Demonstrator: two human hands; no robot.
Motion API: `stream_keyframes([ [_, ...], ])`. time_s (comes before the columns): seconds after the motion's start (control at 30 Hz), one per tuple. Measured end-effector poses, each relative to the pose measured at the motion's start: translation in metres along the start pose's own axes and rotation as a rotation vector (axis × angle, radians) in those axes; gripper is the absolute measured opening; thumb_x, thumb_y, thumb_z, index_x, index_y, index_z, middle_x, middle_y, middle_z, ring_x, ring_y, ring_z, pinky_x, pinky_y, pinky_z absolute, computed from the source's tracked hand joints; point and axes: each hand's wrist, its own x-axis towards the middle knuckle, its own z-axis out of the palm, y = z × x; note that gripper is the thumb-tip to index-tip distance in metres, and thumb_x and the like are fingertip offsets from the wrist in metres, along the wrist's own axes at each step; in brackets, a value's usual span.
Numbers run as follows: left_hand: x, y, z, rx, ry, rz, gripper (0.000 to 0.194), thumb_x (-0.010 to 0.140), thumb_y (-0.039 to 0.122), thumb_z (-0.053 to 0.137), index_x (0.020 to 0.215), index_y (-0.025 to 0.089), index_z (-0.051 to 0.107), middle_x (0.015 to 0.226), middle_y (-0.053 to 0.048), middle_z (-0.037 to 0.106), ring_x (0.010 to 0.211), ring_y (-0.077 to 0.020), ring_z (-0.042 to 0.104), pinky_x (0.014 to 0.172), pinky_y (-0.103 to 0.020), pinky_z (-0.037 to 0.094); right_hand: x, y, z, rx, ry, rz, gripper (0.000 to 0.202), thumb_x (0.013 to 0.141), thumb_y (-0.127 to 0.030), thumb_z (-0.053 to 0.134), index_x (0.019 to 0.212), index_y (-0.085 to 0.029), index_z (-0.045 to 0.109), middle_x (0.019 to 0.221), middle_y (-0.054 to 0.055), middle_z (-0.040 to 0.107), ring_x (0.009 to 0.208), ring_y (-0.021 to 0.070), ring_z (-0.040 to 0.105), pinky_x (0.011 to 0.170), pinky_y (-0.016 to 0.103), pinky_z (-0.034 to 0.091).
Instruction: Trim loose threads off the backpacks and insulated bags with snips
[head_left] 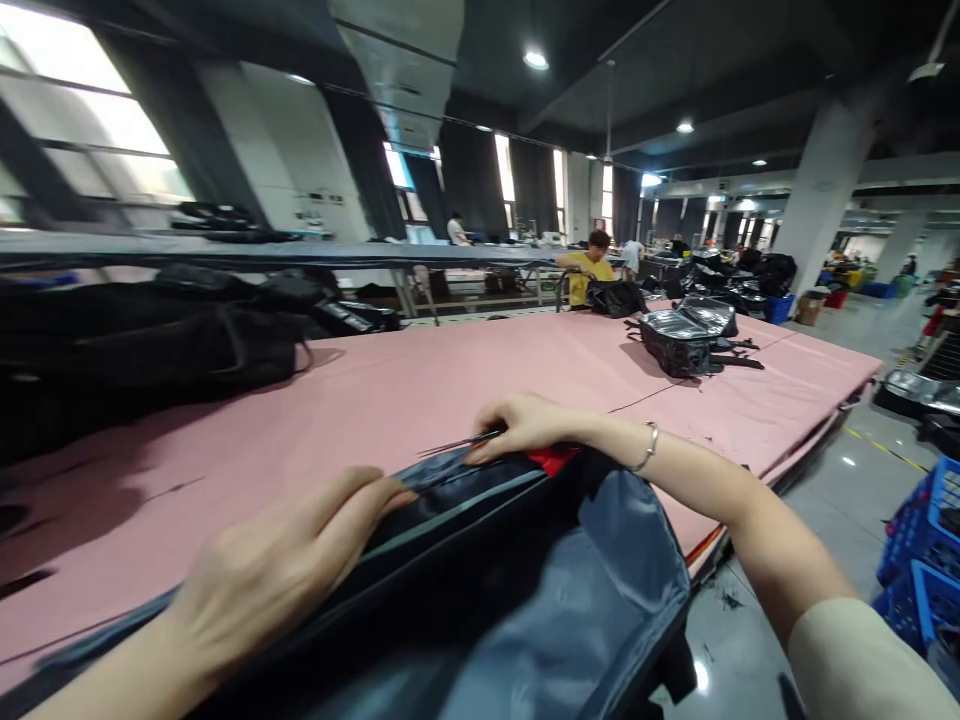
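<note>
An open black bag (630,560) with a shiny blue-grey lining lies across the near edge of the pink table, its mouth facing me. My left hand (300,550) pinches the bag's upper edge, slightly blurred by motion. Farther along the same edge is my right hand (517,425), closed around small scissors (459,443) whose thin blades point left. Its fingers also touch the bag's edge. Beside that wrist, a red patch (553,459) shows on the bag. The scissors' handles are hidden in my palm.
Black bags (150,350) are heaped on the left of the pink table (450,370). A silver-lined bag (686,330) lies at the far right. Beyond it stands a person in yellow (589,270). Blue crates (926,550) stand on the floor at right.
</note>
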Motion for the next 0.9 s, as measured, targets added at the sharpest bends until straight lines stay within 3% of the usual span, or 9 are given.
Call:
stream_keyframes([
  [0.1, 0.006, -0.001, -0.007, 0.183, -0.002, 0.143, 0.022, 0.091, 0.03, 0.045, 0.081, 0.02, 0.062, 0.076, 0.0, 0.068, 0.056, -0.0108, 0.054, 0.05, -0.021, 0.035, 0.0, 0.001, 0.002, -0.054, 0.052, 0.02, 0.024, 0.078, -0.035, 0.067, 0.071, -0.012, 0.059, 0.063, -0.005, 0.051, 0.064, 0.0103, 0.046, 0.058, 0.021, 0.032],
  [0.23, 0.005, -0.005, -0.011, 0.015, -0.088, 0.064, 0.023, 0.091, 0.029, 0.041, 0.08, 0.021, 0.06, 0.075, -0.001, 0.066, 0.06, -0.0122, 0.058, 0.057, -0.022, 0.043, -0.003, 0.002, 0.002, -0.097, 0.105, 0.05, 0.024, 0.077, -0.035, 0.069, 0.081, -0.013, 0.062, 0.071, -0.003, 0.057, 0.069, 0.0118, 0.051, 0.06, 0.021, 0.034],
  [0.4, 0.001, -0.004, -0.008, 0.004, -0.092, 0.114, 0.017, 0.087, 0.035, 0.05, 0.088, 0.023, 0.061, 0.082, -0.001, 0.067, 0.063, -0.0129, 0.061, 0.059, -0.023, 0.045, -0.012, -0.006, 0.003, -0.238, 0.233, 0.022, 0.025, 0.08, -0.033, 0.067, 0.097, -0.015, 0.061, 0.092, 0.002, 0.064, 0.082, 0.0153, 0.057, 0.068, 0.024, 0.038],
  [0.5, 0.002, 0.002, -0.004, 0.048, -0.093, 0.09, 0.016, 0.087, 0.034, 0.051, 0.085, 0.022, 0.062, 0.08, -0.001, 0.067, 0.061, -0.0131, 0.061, 0.058, -0.023, 0.045, -0.018, -0.008, 0.002, -0.388, 0.324, -0.128, 0.015, 0.088, -0.024, 0.058, 0.099, -0.015, 0.058, 0.095, 0.005, 0.065, 0.085, 0.0156, 0.057, 0.072, 0.025, 0.039],
  [0.67, 0.007, 0.011, -0.002, -0.005, -0.104, -0.01, 0.02, 0.089, 0.028, 0.046, 0.08, 0.02, 0.061, 0.075, -0.001, 0.065, 0.062, -0.0129, 0.06, 0.059, -0.023, 0.045, -0.02, 0.0, -0.003, -0.722, 0.264, -0.531, 0.016, 0.093, -0.026, 0.048, 0.092, -0.013, 0.058, 0.086, 0.007, 0.063, 0.08, 0.0176, 0.055, 0.073, 0.027, 0.039],
  [0.9, 0.014, 0.012, -0.005, -0.165, -0.166, -0.137, 0.025, 0.089, 0.033, 0.044, 0.075, 0.022, 0.062, 0.076, 0.001, 0.066, 0.065, -0.0111, 0.061, 0.061, -0.02, 0.046, -0.022, -0.002, -0.002, -0.974, 0.244, -0.627, 0.024, 0.097, -0.03, 0.039, 0.091, -0.015, 0.057, 0.085, 0.006, 0.062, 0.076, 0.0173, 0.052, 0.067, 0.028, 0.034],
])
